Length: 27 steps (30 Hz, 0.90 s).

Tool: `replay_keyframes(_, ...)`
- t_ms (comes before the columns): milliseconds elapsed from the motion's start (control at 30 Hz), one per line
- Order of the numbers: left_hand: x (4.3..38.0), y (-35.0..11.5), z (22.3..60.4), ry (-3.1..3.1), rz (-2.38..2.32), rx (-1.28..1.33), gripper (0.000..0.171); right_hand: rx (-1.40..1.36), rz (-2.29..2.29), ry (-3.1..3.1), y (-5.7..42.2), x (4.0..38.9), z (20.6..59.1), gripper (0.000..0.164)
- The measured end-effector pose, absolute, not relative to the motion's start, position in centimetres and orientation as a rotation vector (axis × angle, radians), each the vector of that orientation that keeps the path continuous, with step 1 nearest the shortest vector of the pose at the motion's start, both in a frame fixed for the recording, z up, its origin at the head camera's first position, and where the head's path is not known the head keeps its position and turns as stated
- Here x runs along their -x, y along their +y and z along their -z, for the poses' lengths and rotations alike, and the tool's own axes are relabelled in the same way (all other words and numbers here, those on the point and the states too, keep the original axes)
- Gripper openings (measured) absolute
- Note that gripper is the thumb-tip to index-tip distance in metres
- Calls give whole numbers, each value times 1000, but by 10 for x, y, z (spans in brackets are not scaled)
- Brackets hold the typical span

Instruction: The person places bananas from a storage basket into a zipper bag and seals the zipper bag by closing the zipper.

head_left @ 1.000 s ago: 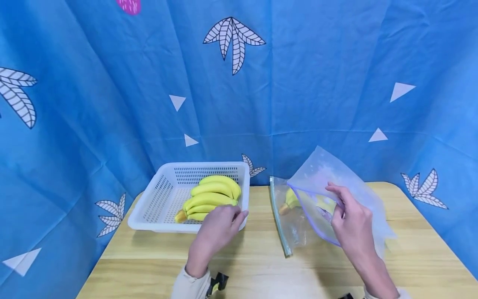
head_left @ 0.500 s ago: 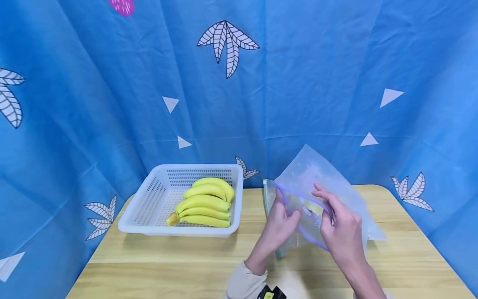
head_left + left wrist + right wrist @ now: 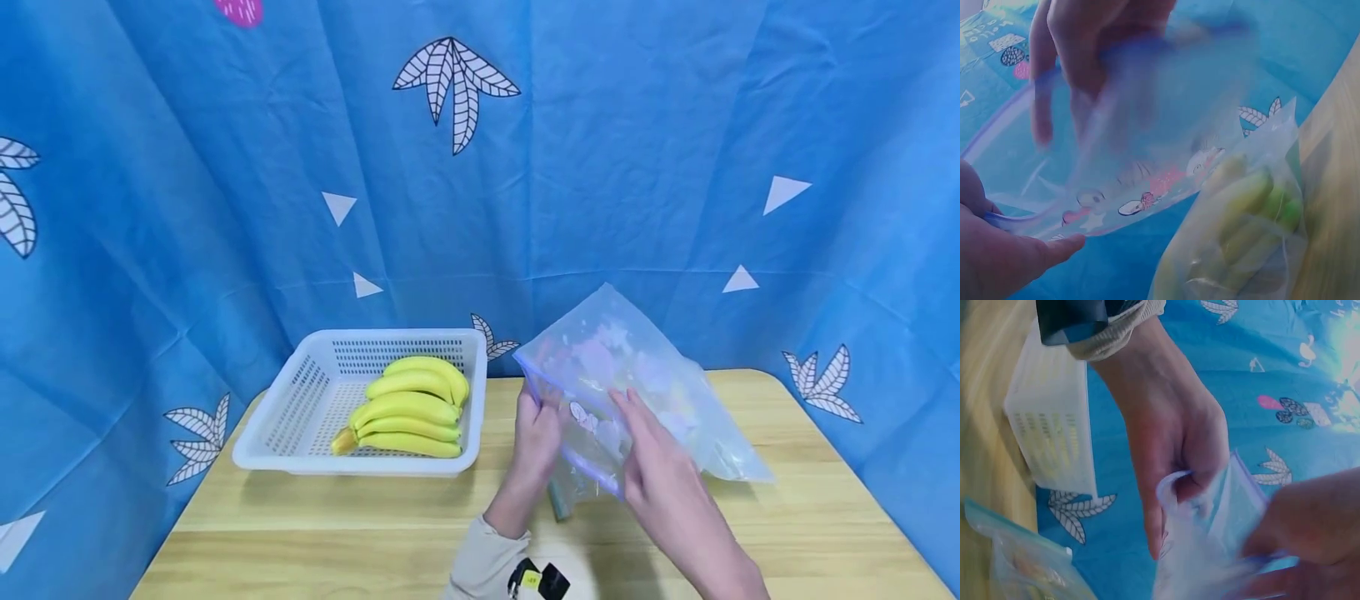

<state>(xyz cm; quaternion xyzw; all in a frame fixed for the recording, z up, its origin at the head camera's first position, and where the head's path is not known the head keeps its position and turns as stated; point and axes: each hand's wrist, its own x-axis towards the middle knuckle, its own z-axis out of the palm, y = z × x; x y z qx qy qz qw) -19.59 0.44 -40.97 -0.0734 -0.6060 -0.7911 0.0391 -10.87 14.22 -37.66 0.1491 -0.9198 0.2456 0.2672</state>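
Over the table (image 3: 337, 533), left hand (image 3: 536, 437) pinches the plastic bag (image 3: 648, 358) by its purple rim (image 3: 590, 472); right hand (image 3: 671, 487), fingers straight, at its mouth. Bananas (image 3: 408, 407) in the white basket (image 3: 300, 463), further left.

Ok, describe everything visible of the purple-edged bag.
The purple-edged bag is translucent and looks like thin, flexible plastic, with small printed pictures and a purple band along its open mouth. In the head view the mouth faces lower left and one corner points up against the blue curtain. The left hand grips the rim; the right hand is at the mouth, but blur hides its hold. The bag overlaps a teal-edged bag in that view; contact is unclear.
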Motion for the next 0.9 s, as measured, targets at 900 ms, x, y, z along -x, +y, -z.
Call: replay_keyframes(900,188,2,407,-1702,2739,408,95,-434,-832,-1796,140,126,362,30)
